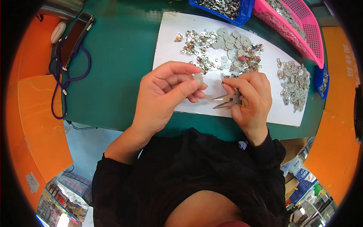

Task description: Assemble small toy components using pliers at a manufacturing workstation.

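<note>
My left hand (160, 90) pinches a small flat greyish piece (198, 78) between thumb and fingertips, above the white board (166, 41). Pliers (230, 101) with thin pointed jaws, slightly parted, sit in my right hand (253, 94). The right index finger and thumb come together beyond the jaws; whether a tiny part is between them I cannot tell. Past the hands lie flat grey metal pieces (228, 41), small silver square parts (204, 38) and a heap of small parts with coloured bits (247, 58). More small metal pieces (294, 85) are heaped at the right.
A blue tray (246, 14) and a pink perforated basket (315, 45), both holding small metal parts, stand along the far side. Another small blue tray (321, 94) is at the right edge. A dark phone (77, 39) with a purple cord lies on the green tabletop (117, 45) at left.
</note>
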Motion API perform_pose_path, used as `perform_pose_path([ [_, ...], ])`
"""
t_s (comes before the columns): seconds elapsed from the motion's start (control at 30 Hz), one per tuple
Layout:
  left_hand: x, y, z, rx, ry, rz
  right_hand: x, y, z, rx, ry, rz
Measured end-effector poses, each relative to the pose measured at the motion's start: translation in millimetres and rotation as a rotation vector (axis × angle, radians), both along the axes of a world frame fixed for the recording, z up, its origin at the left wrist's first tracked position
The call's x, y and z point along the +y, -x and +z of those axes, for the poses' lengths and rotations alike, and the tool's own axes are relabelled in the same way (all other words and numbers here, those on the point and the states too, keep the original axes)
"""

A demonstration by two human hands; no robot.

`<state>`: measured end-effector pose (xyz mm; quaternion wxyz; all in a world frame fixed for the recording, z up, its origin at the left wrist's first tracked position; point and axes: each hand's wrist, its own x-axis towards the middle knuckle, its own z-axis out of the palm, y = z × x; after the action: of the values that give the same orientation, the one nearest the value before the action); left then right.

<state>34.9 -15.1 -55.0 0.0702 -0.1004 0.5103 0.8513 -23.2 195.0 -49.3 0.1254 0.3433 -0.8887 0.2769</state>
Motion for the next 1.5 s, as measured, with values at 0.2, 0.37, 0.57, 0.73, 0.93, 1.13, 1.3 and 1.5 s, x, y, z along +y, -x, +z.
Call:
perform_pose_path([
  [0.2,22,2,-8,0.034,0.002,0.004,0,1,-9,-0.024,0.126,-0.052],
  [0.37,11,7,-9,0.118,0.056,0.181,3,2,-7,-0.017,0.107,-0.09],
  [0.57,8,7,-12,0.13,0.002,0.273,-2,-1,-1,0.028,-0.172,0.074],
  [0.73,4,7,-12,0.083,-0.041,0.254,13,-17,-1,0.125,-0.257,0.145],
  [0.93,1,10,-9,0.013,-0.122,0.212,35,-31,-8,0.056,-0.199,0.257],
  [1.13,12,8,-6,-0.058,-0.25,0.112,30,-31,-6,0.109,-0.078,0.208],
  [1.3,25,9,8,-0.125,-0.333,0.041,15,-8,4,0.13,0.205,0.029],
  [1.5,34,6,4,-0.177,-0.493,-0.068,12,0,11,0.374,0.149,0.049],
])
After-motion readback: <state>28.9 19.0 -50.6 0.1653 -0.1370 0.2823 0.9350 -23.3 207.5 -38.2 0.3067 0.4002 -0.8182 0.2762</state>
